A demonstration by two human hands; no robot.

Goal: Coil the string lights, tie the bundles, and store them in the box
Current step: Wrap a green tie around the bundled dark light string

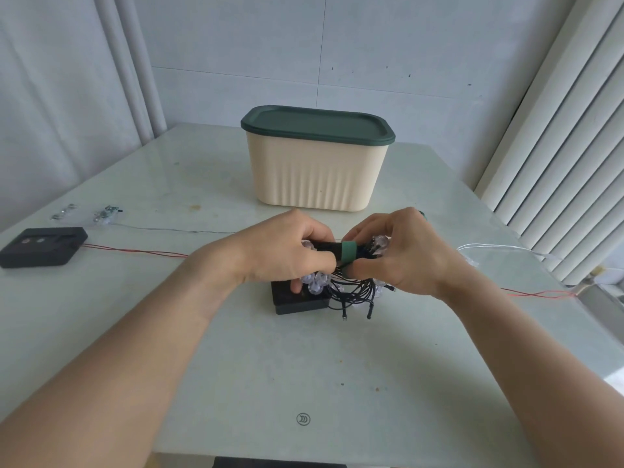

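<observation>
Between both hands (341,255) — coiled string lights (351,288), gripped.

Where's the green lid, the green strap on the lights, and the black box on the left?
green lid (317,125), head view, middle of its top.
green strap (348,252), head view, its wrapped band.
black box (42,246), head view, its top face.

Left hand (287,251), right hand (398,251) grip coiled string lights (351,285); green tie (347,252) around bundle.
</observation>
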